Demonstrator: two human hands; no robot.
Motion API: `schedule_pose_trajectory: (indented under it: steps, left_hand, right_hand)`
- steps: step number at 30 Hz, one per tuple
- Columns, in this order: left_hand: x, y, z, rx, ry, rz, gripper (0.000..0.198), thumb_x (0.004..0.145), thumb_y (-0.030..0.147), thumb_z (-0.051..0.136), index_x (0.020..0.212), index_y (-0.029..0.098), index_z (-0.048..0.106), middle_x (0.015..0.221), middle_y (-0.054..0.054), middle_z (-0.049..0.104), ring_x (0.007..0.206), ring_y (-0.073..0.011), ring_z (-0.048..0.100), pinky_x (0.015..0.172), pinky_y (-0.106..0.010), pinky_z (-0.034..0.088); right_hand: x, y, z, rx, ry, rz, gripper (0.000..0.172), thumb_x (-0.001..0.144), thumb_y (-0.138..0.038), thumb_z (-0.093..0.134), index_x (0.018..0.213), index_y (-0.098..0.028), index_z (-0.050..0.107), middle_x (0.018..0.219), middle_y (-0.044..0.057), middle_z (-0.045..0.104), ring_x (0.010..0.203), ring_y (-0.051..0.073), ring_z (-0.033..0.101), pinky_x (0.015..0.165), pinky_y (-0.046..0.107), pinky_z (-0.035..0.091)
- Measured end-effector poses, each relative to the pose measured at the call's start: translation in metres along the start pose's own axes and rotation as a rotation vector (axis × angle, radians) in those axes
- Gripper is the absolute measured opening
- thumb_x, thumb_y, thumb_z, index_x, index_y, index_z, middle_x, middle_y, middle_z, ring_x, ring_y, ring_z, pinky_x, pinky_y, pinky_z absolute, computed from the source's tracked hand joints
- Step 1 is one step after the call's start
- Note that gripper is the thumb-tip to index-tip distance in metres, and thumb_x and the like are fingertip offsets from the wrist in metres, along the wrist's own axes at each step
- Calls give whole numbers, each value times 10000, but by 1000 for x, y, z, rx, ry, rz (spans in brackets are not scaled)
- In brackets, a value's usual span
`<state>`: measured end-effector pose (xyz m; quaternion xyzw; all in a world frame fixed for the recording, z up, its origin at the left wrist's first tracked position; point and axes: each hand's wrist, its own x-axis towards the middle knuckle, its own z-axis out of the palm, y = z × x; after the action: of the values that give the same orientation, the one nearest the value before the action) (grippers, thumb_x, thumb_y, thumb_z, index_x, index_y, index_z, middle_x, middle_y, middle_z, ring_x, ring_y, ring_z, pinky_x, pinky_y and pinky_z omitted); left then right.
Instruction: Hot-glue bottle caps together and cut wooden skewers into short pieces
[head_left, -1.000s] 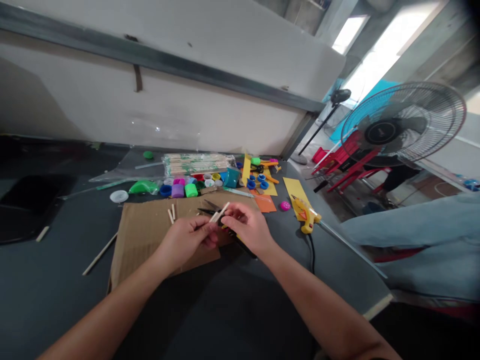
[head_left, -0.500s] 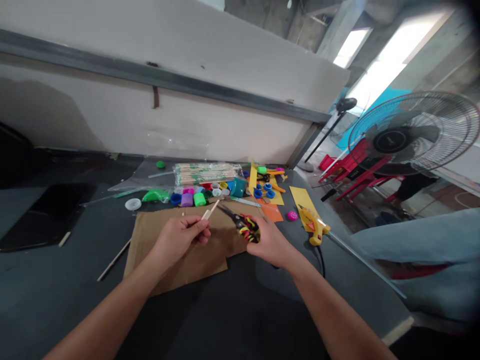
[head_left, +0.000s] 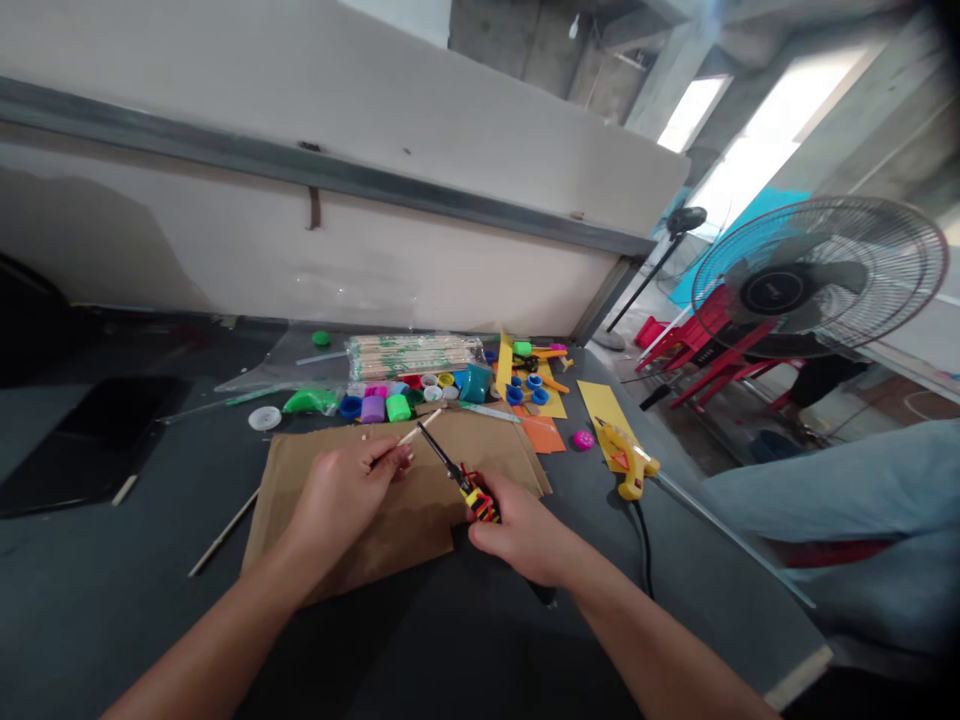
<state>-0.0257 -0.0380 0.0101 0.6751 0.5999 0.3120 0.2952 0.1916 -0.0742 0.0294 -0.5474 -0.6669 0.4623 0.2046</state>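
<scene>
Black-bladed scissors [head_left: 450,470] sit gripped in my right hand [head_left: 521,530], fingers closed round their striped handles, above a brown cardboard sheet [head_left: 491,465]. Their tips reach a thin wooden stick [head_left: 411,436], pinched in my left hand [head_left: 341,500]. Bottle caps [head_left: 431,382] lie farther off, and a yellow hot glue gun [head_left: 628,462] sits off to the right.

My left hand [head_left: 341,505] was pinching a thin wooden stick [head_left: 416,433], and my right hand [head_left: 521,530] had a pair of red-and-yellow-handled snips [head_left: 469,490], tips right beside the stick, both over a brown cardboard sheet [head_left: 495,455]. Just past that sat a pile of colorful bottle caps [head_left: 431,385], a bagged bundle of wooden sticks [head_left: 412,355], and a yellow hot glue gun [head_left: 628,462] on the dark table [head_left: 675,560].
</scene>
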Motion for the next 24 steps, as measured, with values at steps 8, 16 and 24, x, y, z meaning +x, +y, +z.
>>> schedule_pose_trajectory:
  steps: [8,16,24]
  left_hand:
    - [-5,0,3,233,75,193,306,909,314,430,857,230,719,844,-21,745,783,-199,679,679,-264,444]
    - [-6,-8,5,414,172,370,353,935,331,387,817,216,699,762,-40,721,698,-191,671,667,-279,473]
    - [-7,-7,2,547,155,492,324,938,268,373,850,196,676,764,-57,712,649,-199,650,551,-284,399]
  right_hand:
    - [2,2,4,50,-18,1,184,665,-158,539,846,-191,531,771,-15,572,699,139,505,605,242,355]
    - [5,7,9,104,-10,-27,224,672,-142,533,890,-187,556,800,-2,596,726,145,519,613,240,364]
    - [5,5,11,133,11,-40,218,659,-137,536,870,-185,559,780,-7,578,712,141,499,624,240,375]
